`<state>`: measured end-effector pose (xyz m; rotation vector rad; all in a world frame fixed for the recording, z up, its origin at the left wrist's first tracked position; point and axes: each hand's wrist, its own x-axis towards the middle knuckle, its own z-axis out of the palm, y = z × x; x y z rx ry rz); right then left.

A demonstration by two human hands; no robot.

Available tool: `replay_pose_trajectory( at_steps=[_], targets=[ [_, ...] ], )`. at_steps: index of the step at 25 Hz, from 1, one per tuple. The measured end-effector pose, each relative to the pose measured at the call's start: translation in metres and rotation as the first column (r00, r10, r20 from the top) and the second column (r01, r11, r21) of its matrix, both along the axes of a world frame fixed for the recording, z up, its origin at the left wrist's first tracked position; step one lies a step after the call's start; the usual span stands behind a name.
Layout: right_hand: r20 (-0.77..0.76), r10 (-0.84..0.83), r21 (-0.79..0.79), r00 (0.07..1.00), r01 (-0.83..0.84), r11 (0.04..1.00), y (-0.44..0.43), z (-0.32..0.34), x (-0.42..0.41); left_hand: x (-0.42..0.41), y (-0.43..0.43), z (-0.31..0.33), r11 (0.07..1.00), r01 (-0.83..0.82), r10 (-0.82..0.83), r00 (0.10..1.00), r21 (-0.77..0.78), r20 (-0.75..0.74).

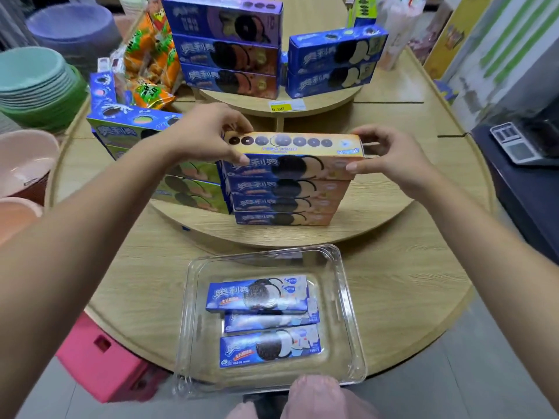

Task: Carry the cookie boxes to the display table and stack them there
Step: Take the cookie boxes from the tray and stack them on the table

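Orange-fronted, the top cookie box point(292, 143) at frame centre is pinched at its ends by the left hand point(208, 134) and right hand point(390, 155), apparently to be squared on the stack point(287, 204) beneath.

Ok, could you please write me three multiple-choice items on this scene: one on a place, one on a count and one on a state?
1. Where does the tray stand?
A. on a shelf
B. on a chair
C. on the near edge of the table

2. How many blue boxes lie in the tray?
A. three
B. one
C. six

3. How is the top orange box held?
A. by one hand
B. by both hands, one at each end
C. by no hand

Key:
1 C, the tray sits on the table nearest the camera.
2 A, three show through its clear walls.
3 B, the left hand and right hand grip its ends.
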<state>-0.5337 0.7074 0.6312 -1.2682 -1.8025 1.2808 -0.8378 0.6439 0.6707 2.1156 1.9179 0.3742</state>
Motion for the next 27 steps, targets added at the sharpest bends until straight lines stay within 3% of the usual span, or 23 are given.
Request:
replay_pose_trajectory(
  at_steps=[9, 12, 15, 17, 19, 21, 22, 24, 27],
  targets=[
    [0.099, -0.064, 0.093, 0.993, 0.055, 0.994, -0.007, -0.009, -0.003, 0.005, -0.011, -0.013, 0.997, -0.015, 0.017, 0.999, 0.075, -0.033],
    [0.040, -0.144, 0.061, 0.989, 0.141, 0.988, -0.026, -0.019, 0.008, 0.007, -0.043, -0.018, 0.977, -0.079, 0.061, 0.993, 0.197, 0.097],
    [0.034, -0.210, 0.003, 0.977, 0.210, 0.978, -0.061, -0.054, 0.026, 0.004, -0.093, -0.047, 0.920, -0.215, 0.102, 0.939, 0.329, 0.327],
    [0.149, -0.241, -0.051, 0.959, 0.250, 0.967, -0.092, -0.089, 0.034, 0.004, -0.134, -0.088, 0.895, -0.388, 0.266, 0.859, 0.219, 0.437],
    [0.358, -0.196, -0.133, 0.913, 0.257, 0.957, -0.126, -0.123, 0.037, 0.000, -0.174, -0.146, 0.864, -0.496, 0.501, 0.831, -0.085, 0.242],
    [0.523, -0.076, -0.212, 0.849, 0.215, 0.953, -0.155, -0.154, 0.037, -0.003, -0.209, -0.195, 0.751, -0.504, 0.570, 0.821, -0.427, 0.032],
    [0.568, -0.019, -0.234, 0.823, 0.184, 0.955, -0.166, -0.166, 0.037, -0.004, -0.221, -0.211, 0.686, -0.499, 0.598, 0.801, -0.530, 0.020],
    [0.616, 0.035, -0.272, 0.787, 0.171, 0.947, -0.180, -0.183, 0.035, 0.000, -0.232, -0.228, 0.628, -0.510, 0.660, 0.750, -0.588, 0.054],
    [0.624, -0.024, -0.241, 0.781, 0.221, 0.945, -0.184, -0.191, 0.029, 0.008, -0.233, -0.236, 0.638, -0.558, 0.682, 0.729, -0.531, 0.054]
  ],
)
